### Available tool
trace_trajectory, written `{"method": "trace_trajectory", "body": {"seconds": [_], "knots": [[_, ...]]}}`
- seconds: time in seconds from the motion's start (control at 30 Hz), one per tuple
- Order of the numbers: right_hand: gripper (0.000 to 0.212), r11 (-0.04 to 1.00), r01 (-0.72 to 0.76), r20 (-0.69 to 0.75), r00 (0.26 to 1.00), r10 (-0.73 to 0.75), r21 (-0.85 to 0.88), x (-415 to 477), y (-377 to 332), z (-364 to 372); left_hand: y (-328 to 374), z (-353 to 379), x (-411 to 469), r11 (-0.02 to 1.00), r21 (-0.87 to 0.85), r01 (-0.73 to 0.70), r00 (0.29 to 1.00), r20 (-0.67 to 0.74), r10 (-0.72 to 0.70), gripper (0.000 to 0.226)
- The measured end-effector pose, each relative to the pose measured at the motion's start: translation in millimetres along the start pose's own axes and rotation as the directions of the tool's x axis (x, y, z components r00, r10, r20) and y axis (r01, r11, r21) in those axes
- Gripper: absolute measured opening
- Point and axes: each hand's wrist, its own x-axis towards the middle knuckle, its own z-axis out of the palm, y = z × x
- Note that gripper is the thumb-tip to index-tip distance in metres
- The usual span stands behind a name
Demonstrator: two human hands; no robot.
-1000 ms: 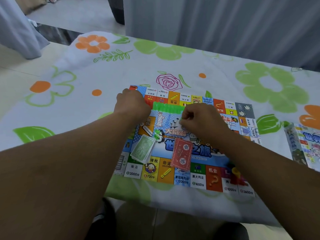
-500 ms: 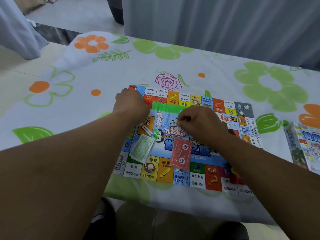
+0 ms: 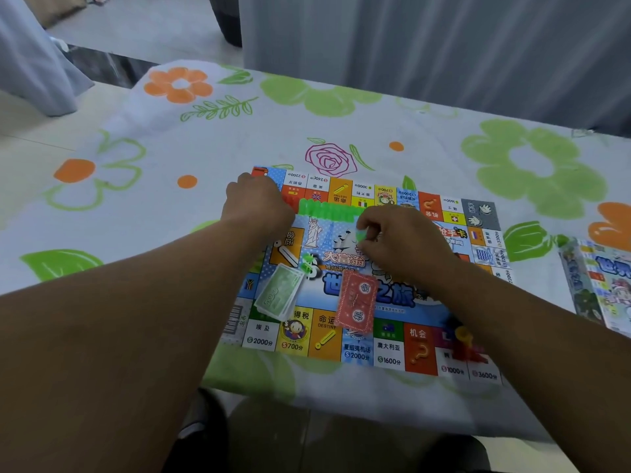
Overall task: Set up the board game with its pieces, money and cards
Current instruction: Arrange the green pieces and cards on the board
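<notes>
While the head camera looks down over both forearms, the game board [image 3: 317,302] lies flat on the flowered tablecloth [image 3: 426,141], close to the table's near edge and a little right of its middle. The left hand [image 3: 257,208] sits over the board's far-left corner, knuckles up and fingers curled downward. The left end of a bright green strip of plastic pieces [image 3: 327,209] runs in under it, but the fingertips are hidden, so I cannot tell whether the hand grips the strip or only rests on it. That strip lies along the inner side of the board's far row of squares. The right hand [image 3: 399,240] hovers over the board's middle, just beside the strip's right end, its thumb and fingertips pinched round a small green piece [image 3: 361,234] while the other fingers stay curled. Nearer the person, a stack of green paper money [image 3: 280,297] lies tilted on the board's left part, reaching towards its near-left corner. A deck of red cards [image 3: 356,302] lies just right of it, apart from it. By the board's near-right corner, yellow and red pawns [image 3: 464,336] show partly behind the right forearm. The game box [image 3: 601,285] rests at the table's right edge, well apart from the board. Grey curtains [image 3: 409,46] hang beyond the table's far edge.
</notes>
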Motion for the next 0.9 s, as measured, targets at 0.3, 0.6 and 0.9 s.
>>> {"method": "trace_trajectory", "body": {"seconds": [0.3, 0.6, 0.9], "knots": [[0.011, 0.997, -0.076, -0.047, 0.996, 0.076, 0.009, 4, -6, 2, 0, 0, 0, 1.0, 0.001, 0.012, 1.0, 0.003, -0.012, 0.03], [0.01, 0.99, -0.141, -0.114, 0.984, 0.141, 0.005, 11, -11, 6, -2, 1, 1, 1.0, 0.006, 0.005, 1.0, -0.001, -0.005, 0.032], [0.011, 0.989, -0.148, -0.121, 0.982, 0.146, -0.007, 13, -11, 6, -2, 0, 1, 1.0, -0.005, 0.011, 1.0, 0.006, -0.011, 0.033]]}}
